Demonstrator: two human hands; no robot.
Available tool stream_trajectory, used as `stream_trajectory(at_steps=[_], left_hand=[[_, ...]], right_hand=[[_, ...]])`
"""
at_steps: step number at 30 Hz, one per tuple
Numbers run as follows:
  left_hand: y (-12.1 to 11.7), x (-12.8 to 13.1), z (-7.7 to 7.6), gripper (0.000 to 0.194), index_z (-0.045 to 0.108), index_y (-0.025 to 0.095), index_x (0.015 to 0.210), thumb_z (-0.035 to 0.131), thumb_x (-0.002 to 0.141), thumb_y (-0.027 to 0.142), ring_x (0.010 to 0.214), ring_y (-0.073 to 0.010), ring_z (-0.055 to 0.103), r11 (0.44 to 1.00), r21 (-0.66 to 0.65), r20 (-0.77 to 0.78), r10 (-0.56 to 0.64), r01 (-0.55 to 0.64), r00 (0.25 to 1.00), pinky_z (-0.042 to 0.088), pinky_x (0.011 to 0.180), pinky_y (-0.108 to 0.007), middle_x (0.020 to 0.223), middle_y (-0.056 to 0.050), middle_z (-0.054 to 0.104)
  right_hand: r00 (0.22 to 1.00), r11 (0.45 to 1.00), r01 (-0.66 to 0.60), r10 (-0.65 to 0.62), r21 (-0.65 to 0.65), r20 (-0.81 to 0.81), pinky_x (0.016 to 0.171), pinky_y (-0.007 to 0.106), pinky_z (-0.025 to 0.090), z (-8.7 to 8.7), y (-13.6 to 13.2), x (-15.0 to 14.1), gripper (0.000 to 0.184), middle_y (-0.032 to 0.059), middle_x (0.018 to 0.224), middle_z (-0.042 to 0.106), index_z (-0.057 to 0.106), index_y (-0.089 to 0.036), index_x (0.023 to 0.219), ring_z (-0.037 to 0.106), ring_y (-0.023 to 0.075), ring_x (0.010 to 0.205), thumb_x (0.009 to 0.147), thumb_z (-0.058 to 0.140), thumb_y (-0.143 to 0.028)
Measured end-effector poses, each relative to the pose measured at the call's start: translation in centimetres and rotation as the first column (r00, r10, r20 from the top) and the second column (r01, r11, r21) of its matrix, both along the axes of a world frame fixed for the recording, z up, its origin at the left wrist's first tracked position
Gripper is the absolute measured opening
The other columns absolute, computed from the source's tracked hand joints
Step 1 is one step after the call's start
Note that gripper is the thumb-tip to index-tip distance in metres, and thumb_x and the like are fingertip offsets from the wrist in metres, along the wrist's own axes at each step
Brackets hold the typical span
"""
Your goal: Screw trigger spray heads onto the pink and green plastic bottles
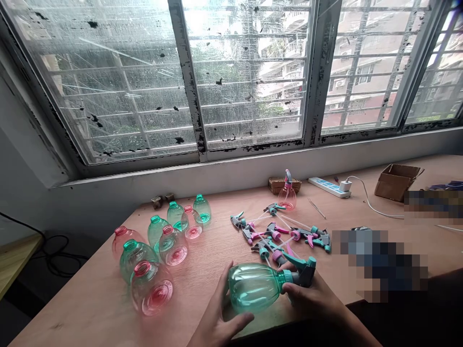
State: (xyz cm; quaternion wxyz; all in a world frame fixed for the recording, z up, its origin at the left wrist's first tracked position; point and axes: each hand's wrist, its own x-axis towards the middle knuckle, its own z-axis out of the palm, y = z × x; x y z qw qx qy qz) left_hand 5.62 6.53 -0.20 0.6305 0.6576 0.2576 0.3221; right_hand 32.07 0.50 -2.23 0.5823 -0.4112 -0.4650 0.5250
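Observation:
A clear green spray bottle (253, 287) lies on its side in the air above the table's front edge, with its teal and grey trigger head on its neck. My left hand (221, 308) cups the base end, the thumb below and the fingers behind it. Closed about the collar and trigger head is my right hand (314, 295); some of its fingers are hidden behind the bottle. Just beyond lie several loose trigger heads (272, 232) with tubes, in teal, pink and grey. To the left stand several open bottles without heads, among them a pink bottle (154, 291) and a green bottle (135, 258).
At the back, a pink spray bottle (287, 196) with its head on stands before a small brown basket (277, 184). A power strip (329, 187) with a white plug and cable lies right of it, near an open cardboard box (397, 182). Blurred patches cover the right side.

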Motion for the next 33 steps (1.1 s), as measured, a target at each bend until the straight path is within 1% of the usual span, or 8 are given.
stream_trajectory(at_steps=[4,8,12,16,21,28,31,33], left_hand=[[0.02,0.39,-0.21,0.1,0.02,0.031,0.157,0.081,0.078,0.039,0.143,-0.0354,0.042,0.998,0.042,0.023,0.038,-0.039,0.999,0.029,0.122,-0.052,0.159,-0.012,0.042],[-0.33,0.44,0.3,0.107,0.021,0.027,0.157,0.085,0.073,0.043,0.146,-0.0376,0.037,0.997,0.013,0.021,0.072,-0.072,0.997,0.029,0.122,-0.053,0.157,-0.015,0.044],[-0.37,0.2,0.71,0.091,0.029,0.023,0.156,0.077,0.081,0.047,0.149,-0.038,0.032,0.998,0.002,-0.024,0.065,-0.065,0.998,0.027,0.123,-0.053,0.157,-0.016,0.044],[-0.12,0.27,0.28,0.092,0.027,0.028,0.156,0.079,0.081,0.039,0.149,-0.0349,0.033,0.996,0.016,0.009,0.086,-0.086,0.996,0.028,0.123,-0.05,0.163,-0.011,0.036],[0.04,0.53,-0.1,0.099,0.02,0.032,0.157,0.08,0.079,0.037,0.145,-0.0339,0.04,0.999,-0.035,0.071,0.041,-0.038,0.997,0.03,0.121,-0.05,0.159,-0.011,0.042],[-0.18,0.06,0.23,0.098,0.024,0.024,0.157,0.076,0.08,0.052,0.15,-0.0379,0.029,0.995,-0.061,0.06,0.079,-0.076,0.995,0.03,0.121,-0.051,0.161,-0.015,0.036],[-0.06,-0.09,0.36,0.095,0.025,0.024,0.157,0.076,0.081,0.05,0.15,-0.037,0.029,0.998,-0.043,0.025,0.047,-0.046,0.999,0.028,0.123,-0.051,0.161,-0.015,0.038],[0.02,-0.04,0.41,0.095,0.025,0.025,0.157,0.077,0.081,0.046,0.151,-0.0357,0.026,0.999,-0.004,0.003,0.032,-0.032,0.999,0.023,0.125,-0.051,0.163,-0.013,0.034]], right_hand=[[1.0,1.0,-0.008,0.008,-0.013,-0.007,0.048,0.023,0.043,-0.17,0.06,0.03,0.044,-0.0043,0.06,0.062,0.063,-0.018,0.1,0.053,0.0108,0.047,0.073,0.087,-0.044],[1.0,1.0,-0.014,0.014,0.011,-0.004,0.047,0.022,0.041,-0.22,0.1,0.04,0.044,-0.0047,0.059,0.062,0.063,-0.018,0.097,0.053,0.0101,0.046,0.073,0.086,-0.046],[1.0,1.0,-0.013,0.013,-0.005,-0.008,0.048,0.021,0.041,-0.02,-0.03,-0.06,0.042,-0.0039,0.061,0.064,0.063,-0.018,0.099,0.054,0.0096,0.047,0.074,0.086,-0.043],[1.0,1.0,0.006,-0.006,-0.017,0.025,0.049,0.023,0.044,0.05,-0.05,-0.05,0.045,-0.0011,0.064,0.069,0.063,-0.017,0.1,0.057,0.0113,0.049,0.073,0.086,-0.044],[1.0,0.999,0.008,-0.008,-0.036,0.01,0.048,0.023,0.044,0.08,0.01,-0.04,0.046,-0.0003,0.063,0.071,0.061,-0.017,0.099,0.056,0.0112,0.048,0.072,0.087,-0.045],[1.0,1.0,0.002,-0.001,-0.01,0.022,0.049,0.023,0.043,-0.11,-0.08,0.07,0.046,0.0009,0.066,0.072,0.061,-0.017,0.099,0.057,0.0109,0.048,0.073,0.086,-0.045],[0.998,1.0,-0.02,0.02,0.008,0.053,0.049,0.023,0.043,-0.1,-0.2,0.2,0.048,0.0031,0.069,0.074,0.062,-0.017,0.1,0.06,0.0126,0.051,0.071,0.087,-0.046],[0.997,1.0,-0.029,0.028,0.008,0.072,0.051,0.023,0.043,0.06,-0.27,0.22,0.048,0.0038,0.071,0.074,0.063,-0.017,0.1,0.061,0.013,0.053,0.071,0.087,-0.047]])
